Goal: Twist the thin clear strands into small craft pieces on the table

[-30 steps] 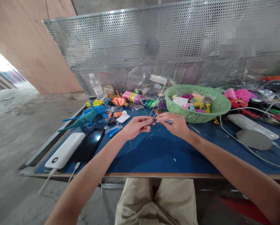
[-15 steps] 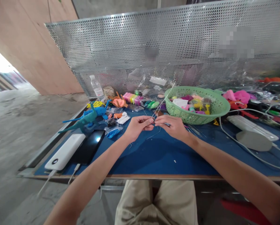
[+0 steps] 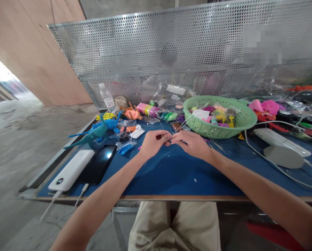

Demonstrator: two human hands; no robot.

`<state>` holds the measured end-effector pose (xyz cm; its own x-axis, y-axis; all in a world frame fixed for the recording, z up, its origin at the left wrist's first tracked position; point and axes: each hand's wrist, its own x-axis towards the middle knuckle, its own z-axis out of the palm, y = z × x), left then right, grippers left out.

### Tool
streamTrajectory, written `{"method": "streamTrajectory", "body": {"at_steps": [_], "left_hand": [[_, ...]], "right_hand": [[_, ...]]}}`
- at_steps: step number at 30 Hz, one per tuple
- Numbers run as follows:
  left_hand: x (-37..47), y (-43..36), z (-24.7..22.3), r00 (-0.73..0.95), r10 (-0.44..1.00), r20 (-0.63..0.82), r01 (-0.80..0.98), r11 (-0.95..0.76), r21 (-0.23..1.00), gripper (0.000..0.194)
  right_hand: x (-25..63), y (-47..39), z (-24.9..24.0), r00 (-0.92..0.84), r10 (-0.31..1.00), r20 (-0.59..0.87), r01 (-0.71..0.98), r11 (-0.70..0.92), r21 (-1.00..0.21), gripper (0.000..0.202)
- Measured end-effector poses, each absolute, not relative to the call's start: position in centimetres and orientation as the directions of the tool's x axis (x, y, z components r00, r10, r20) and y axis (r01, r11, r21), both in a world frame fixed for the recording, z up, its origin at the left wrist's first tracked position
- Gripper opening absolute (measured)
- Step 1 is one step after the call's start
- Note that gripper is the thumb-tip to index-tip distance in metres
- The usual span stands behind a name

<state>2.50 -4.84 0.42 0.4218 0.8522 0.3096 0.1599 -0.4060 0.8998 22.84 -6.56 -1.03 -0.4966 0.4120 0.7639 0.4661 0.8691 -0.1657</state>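
Observation:
My left hand [image 3: 153, 142] and my right hand [image 3: 191, 142] meet fingertip to fingertip above the middle of the blue table [image 3: 169, 174]. Both are closed in a pinch on thin, pale wires [image 3: 183, 122], whose long ends stick up and to the right, toward the green basket [image 3: 216, 131]. Where the wires cross, my fingers partly cover them. A bit of pink shows beside the left hand's heel. Behind the fingers lies a small brown piece [image 3: 176, 126], and more loose thin strands rest on the tabletop near the right wrist.
Left of my hands are a teal toy dinosaur [image 3: 93, 135], a blue bagged piece [image 3: 126, 149], a black phone [image 3: 100, 167] and a white power bank [image 3: 71, 170]. A plastic bottle [image 3: 107, 98] stands behind. At right, a white cable [image 3: 263, 164] loops past a grey disc [image 3: 283, 157].
The wire ends have swung lower and rightward, over the basket's edge. My right hand's fingers have shifted onto the wires close to the left fingertips.

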Motion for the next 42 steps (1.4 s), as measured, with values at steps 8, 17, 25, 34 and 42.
{"method": "streamTrajectory", "body": {"at_steps": [8, 17, 25, 34, 42], "left_hand": [[1.7, -5.0, 0.9, 0.335, 0.666, 0.667, 0.323, -0.746, 0.583, 0.017], [1.8, -4.9, 0.7, 0.199, 0.7, 0.686, 0.25, -0.713, 0.655, 0.014], [1.8, -4.5, 1.1, 0.233, 0.906, 0.354, 0.129, -0.389, 0.912, 0.019], [2.2, -2.4, -0.7, 0.12, 0.99, 0.074, -0.096, -0.062, 0.993, 0.014], [2.8, -3.0, -1.0, 0.147, 0.984, 0.097, -0.098, -0.083, 0.992, 0.021]], "right_hand": [[22.7, -7.0, -0.5, -0.397, 0.444, 0.803, 0.426, 0.864, -0.267, 0.013], [22.5, -7.2, -0.6, -0.265, 0.45, 0.853, 0.435, 0.845, -0.311, 0.01], [22.9, -5.5, -1.2, -0.091, 0.765, 0.637, 0.457, 0.601, -0.656, 0.015], [23.1, -4.5, -1.3, 0.033, 0.774, 0.633, 0.409, 0.567, -0.715, 0.029], [22.4, -5.1, -0.9, -0.219, 0.92, 0.326, 0.228, 0.373, -0.899, 0.03]]}}
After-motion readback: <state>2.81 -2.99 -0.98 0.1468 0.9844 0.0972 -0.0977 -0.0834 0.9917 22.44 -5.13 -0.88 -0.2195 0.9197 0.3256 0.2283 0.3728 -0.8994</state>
